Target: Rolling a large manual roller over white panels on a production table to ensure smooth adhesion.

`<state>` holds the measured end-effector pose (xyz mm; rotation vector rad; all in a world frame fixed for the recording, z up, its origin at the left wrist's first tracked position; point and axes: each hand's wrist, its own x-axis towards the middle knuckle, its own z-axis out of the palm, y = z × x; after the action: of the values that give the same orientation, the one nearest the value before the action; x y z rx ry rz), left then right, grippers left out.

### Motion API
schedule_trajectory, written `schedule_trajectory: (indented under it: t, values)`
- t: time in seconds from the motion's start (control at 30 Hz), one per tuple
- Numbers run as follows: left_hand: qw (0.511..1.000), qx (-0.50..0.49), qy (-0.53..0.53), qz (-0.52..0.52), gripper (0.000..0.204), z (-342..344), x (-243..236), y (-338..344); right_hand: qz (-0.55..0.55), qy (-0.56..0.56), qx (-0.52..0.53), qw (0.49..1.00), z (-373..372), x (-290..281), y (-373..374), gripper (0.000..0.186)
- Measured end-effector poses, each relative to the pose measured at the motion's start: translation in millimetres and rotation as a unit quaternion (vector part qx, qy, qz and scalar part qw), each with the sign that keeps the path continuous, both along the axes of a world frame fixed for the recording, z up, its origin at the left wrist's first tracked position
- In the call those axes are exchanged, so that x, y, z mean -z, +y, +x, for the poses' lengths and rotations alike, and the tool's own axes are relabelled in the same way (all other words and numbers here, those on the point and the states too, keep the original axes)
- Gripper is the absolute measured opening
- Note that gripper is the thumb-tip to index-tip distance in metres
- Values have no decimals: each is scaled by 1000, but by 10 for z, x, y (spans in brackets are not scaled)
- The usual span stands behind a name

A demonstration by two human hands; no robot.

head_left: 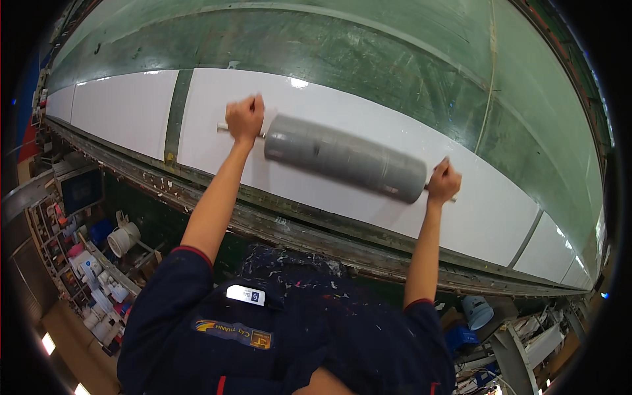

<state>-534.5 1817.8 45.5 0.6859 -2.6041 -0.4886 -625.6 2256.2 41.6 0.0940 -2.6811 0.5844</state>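
Observation:
A thick grey roller [345, 158] lies slantwise over a glossy white sheet [368, 227] on the long green table. Its left end sits farther from me than its right end. My left hand [245, 118] is wrapped round the metal rod at the roller's left end, and a short stub of rod pokes out beyond the fist. On the rod at the opposite end, my right hand [445, 182] is closed in the same way. Both forearms reach forward over the table's near edge.
More white sheets [122, 108] lie along the table to the left and right, with green strips between. A metal rail [289, 227] edges the near side. Shelves with bottles and a white bucket [124, 239] stand lower left; a pale blue bucket [477, 311] is lower right.

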Motion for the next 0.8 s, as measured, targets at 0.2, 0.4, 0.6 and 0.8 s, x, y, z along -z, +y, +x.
schedule_trajectory:
  t: [0.2, 0.4, 0.6, 0.8]
  values:
    - [998, -4, -1, -69, 37, -1216, 106, -337, -44, -140, -49, 988, -1208, -88, -269, 42]
    - [990, 19, -136, 22, 45, -1723, 29, -348, 34, -205, -11, 978, -1773, -55, -421, 42]
    - [954, 33, -288, 74, 53, -1381, -117, -240, 76, -308, 22, 948, -1349, -207, -445, 44]
    - [951, 54, -306, 4, 54, -459, -90, -52, 113, -299, 39, 947, -381, -36, -124, 44]
